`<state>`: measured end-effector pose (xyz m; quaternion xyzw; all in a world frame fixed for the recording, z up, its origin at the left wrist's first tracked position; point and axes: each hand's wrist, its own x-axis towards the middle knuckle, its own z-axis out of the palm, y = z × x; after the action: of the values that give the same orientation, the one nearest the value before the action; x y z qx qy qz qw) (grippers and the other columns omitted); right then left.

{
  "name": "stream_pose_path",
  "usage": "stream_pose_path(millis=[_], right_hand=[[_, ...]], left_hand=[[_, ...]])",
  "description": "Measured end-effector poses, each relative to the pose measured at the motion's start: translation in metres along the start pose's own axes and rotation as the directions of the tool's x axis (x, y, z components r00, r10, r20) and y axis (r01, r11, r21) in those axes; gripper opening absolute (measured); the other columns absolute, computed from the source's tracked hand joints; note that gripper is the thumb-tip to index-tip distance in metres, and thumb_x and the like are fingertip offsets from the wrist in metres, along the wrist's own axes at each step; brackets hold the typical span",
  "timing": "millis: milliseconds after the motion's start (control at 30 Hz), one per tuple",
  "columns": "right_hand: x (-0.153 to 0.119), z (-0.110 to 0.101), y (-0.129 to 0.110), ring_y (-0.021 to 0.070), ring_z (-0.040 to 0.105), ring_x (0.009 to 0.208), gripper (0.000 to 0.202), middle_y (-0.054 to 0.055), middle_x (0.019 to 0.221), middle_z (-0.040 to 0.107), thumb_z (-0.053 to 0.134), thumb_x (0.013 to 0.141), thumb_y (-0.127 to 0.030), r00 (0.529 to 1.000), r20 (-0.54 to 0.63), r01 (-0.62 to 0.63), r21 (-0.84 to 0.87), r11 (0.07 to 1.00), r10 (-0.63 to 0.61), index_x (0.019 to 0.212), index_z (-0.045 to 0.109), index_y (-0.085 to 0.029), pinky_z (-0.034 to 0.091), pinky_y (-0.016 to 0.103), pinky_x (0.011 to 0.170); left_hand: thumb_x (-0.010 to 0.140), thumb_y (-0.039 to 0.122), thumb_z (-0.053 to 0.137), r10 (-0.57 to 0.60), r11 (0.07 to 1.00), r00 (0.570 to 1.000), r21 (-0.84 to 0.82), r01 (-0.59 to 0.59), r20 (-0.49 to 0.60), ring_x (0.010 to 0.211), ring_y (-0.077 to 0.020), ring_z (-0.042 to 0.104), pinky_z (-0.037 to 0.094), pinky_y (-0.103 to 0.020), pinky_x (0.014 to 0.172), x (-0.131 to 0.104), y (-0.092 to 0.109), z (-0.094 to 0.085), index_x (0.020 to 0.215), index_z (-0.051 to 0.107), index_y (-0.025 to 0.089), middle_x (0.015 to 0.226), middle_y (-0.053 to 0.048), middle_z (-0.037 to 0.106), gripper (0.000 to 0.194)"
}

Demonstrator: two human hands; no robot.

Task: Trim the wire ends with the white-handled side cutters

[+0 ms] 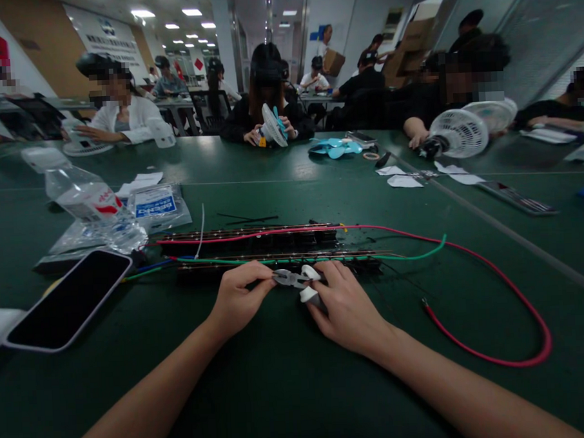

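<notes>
My right hand [347, 307] is wrapped round the white and grey handles of a pair of pliers [289, 278], whose metal jaws point left. The fingers of my left hand [242, 295] are pinched together at the tip of the jaws; what they hold, if anything, is too small to make out. Just beyond both hands lie two long black strips [254, 242] with metal rods along them. A green wire [414, 258] runs along the nearer strip, and a red wire [497, 271] passes over the farther one and curls round at the right.
At the left are a black-screened phone [70, 300], a clear bottle [90, 202] and plastic packets [156, 202]. Blue fan blades [336, 147], papers [400, 175] and a white fan [459, 133] lie farther off. Several people sit across the green table [261, 388].
</notes>
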<state>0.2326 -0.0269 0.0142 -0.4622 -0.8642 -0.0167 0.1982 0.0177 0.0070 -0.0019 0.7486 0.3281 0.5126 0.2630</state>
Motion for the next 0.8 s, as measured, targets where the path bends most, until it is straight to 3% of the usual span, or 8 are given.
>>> stream_pose_path(millis=[800], right_hand=[[0.0005, -0.0012, 0.0003, 0.0276, 0.048, 0.101, 0.013, 0.015, 0.108, 0.055, 0.056, 0.082, -0.021, 1.000, 0.005, 0.012, 0.037, 0.999, -0.012, 0.088, 0.066, -0.015, 0.046, 0.045, 0.086]], left_hand=[[0.078, 0.003, 0.065, 0.008, 1.000, 1.000, 0.020, -0.007, -0.029, 0.068, -0.0144, 0.065, 0.052, -0.025, 0.064, -0.0003, -0.0031, 0.0000, 0.073, 0.070, 0.015, 0.073, -0.005, 0.070, 0.014]])
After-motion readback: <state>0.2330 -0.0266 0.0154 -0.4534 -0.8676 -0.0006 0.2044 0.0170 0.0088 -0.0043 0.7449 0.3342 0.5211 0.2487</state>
